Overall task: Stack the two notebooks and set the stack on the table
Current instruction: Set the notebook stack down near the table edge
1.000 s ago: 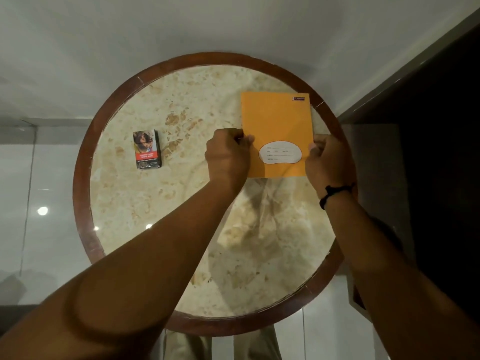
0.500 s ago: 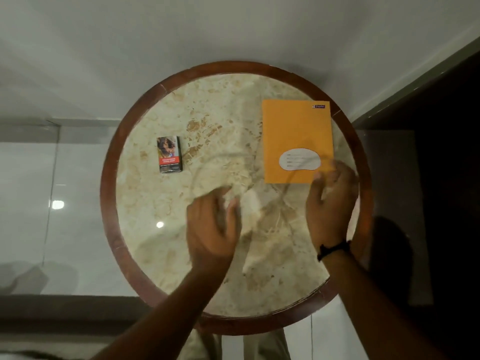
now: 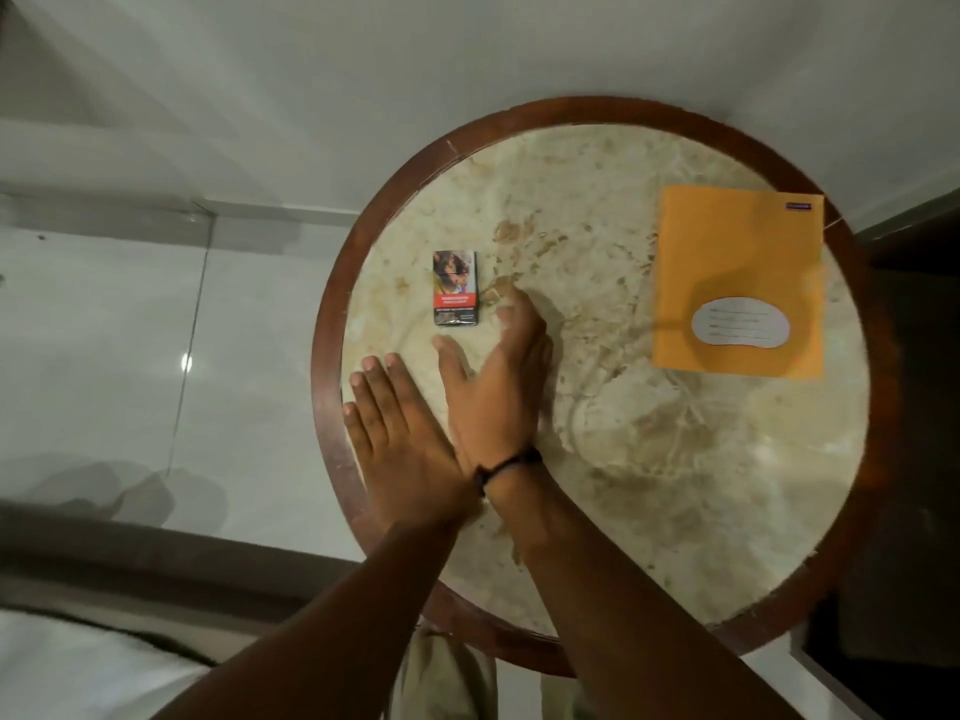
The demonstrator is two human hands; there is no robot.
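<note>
An orange notebook (image 3: 737, 272) with a white label lies flat at the right side of the round marble table (image 3: 623, 459). Only its top cover shows; whether a second notebook lies under it I cannot tell. My left hand (image 3: 400, 433) is over the table's left rim, fingers straight and apart, holding nothing. My right hand (image 3: 498, 387), a black band at its wrist, is flat and empty beside it, fingers pointing at the small box. Both hands are well left of the notebook.
A small printed box (image 3: 455, 287) lies on the table's left part, just beyond my right fingertips. The table has a dark wooden rim (image 3: 327, 397). A glossy tiled floor (image 3: 104, 330) is to the left, dark furniture (image 3: 914, 356) to the right.
Both hands let go of the orange notebook, which stays flat on the table. They moved left toward the small box, and the view shifted left too.
</note>
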